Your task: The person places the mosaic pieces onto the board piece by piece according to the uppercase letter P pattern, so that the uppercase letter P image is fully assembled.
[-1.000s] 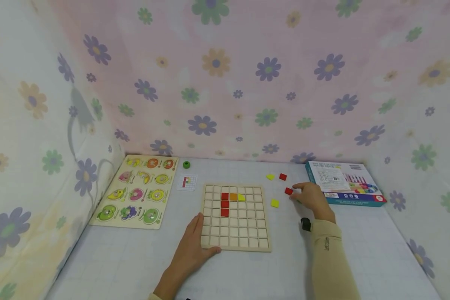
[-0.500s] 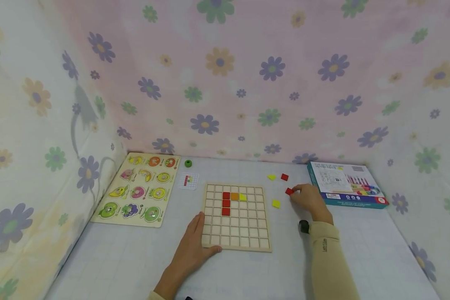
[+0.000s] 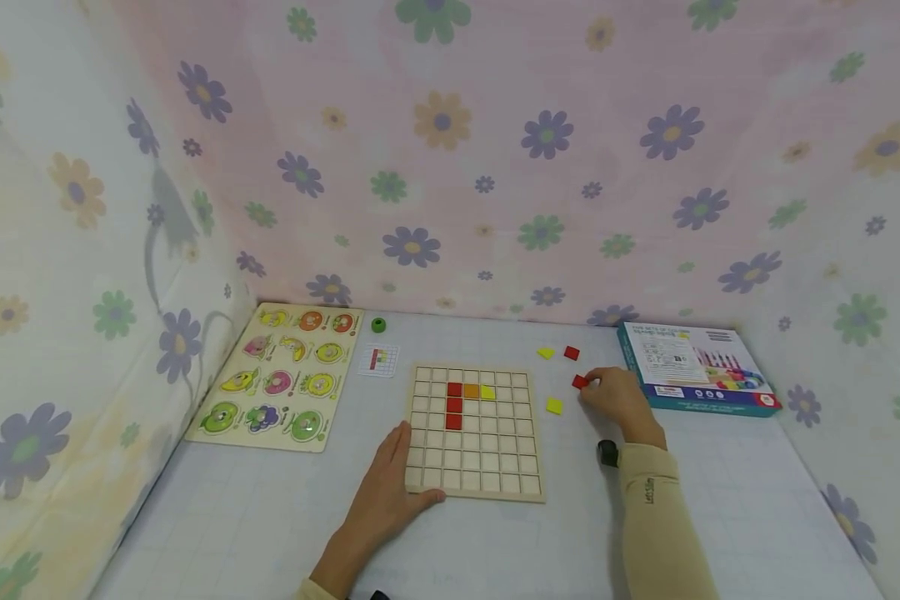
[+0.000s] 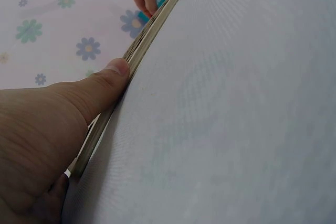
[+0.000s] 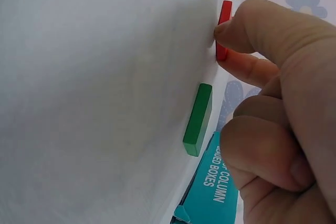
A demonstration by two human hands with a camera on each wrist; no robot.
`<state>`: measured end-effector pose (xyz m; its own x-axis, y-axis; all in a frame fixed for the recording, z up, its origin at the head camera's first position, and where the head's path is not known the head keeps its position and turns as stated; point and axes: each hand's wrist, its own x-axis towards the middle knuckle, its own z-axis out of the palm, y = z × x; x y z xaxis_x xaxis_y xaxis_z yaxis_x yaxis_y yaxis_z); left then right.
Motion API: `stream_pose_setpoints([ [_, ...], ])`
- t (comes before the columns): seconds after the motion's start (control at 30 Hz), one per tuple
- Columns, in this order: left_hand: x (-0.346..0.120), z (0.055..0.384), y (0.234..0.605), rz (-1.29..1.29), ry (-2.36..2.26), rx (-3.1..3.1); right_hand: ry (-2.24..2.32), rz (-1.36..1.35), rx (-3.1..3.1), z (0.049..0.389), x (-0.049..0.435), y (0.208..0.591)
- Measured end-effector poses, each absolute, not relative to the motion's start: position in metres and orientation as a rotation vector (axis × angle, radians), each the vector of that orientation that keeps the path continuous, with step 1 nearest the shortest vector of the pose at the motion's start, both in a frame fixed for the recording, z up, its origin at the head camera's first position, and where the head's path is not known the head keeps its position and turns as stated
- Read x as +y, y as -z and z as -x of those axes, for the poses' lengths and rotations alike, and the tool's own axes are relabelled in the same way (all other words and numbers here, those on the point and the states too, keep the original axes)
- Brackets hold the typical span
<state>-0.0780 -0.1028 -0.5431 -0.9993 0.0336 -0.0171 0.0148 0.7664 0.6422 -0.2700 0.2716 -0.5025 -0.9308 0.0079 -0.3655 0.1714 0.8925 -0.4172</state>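
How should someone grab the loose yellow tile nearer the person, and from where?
Probably by two opposite edges, coming from above: the yellow tile lies flat, looks thin and squarish, and a gap separates it from the wooden board.

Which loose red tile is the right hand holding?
The nearer red tile, which the right hand pinches between thumb and finger; the farther red tile lies nearer the back wall, untouched.
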Motion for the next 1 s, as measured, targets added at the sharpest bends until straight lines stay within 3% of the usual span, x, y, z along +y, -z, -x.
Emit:
stream_pose_setpoints([
  [1.0,-0.103,0.079,0.545,-0.026,-1.06,2.915,0.716,-0.035,2.848,0.238,0.249,0.492],
])
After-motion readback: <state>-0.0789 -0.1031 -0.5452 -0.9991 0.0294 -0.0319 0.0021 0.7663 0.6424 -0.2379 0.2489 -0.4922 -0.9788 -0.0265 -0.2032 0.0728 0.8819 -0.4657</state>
